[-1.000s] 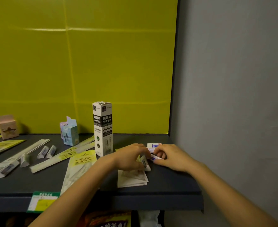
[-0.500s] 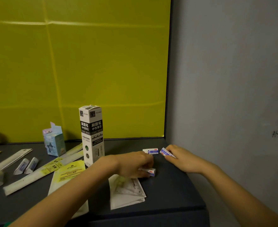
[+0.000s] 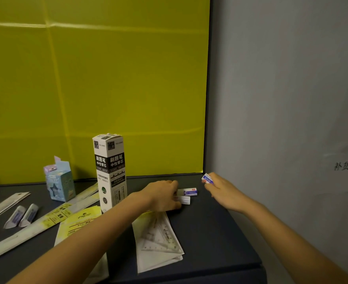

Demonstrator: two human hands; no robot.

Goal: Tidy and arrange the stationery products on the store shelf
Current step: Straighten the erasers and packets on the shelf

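- Dark shelf (image 3: 220, 232), yellow back panel (image 3: 128, 78) behind it.
- Right hand (image 3: 222, 191) — fingers curled — pinches a blue-labelled eraser (image 3: 207, 178) near the shelf's back right corner.
- Left hand (image 3: 162, 194) pinches a white eraser (image 3: 184, 200) low over the shelf; a third eraser (image 3: 189, 191) lies just behind.
- Tall refill box (image 3: 110, 171) stands upright to the left — a set-square pack (image 3: 158, 238) lies in front.
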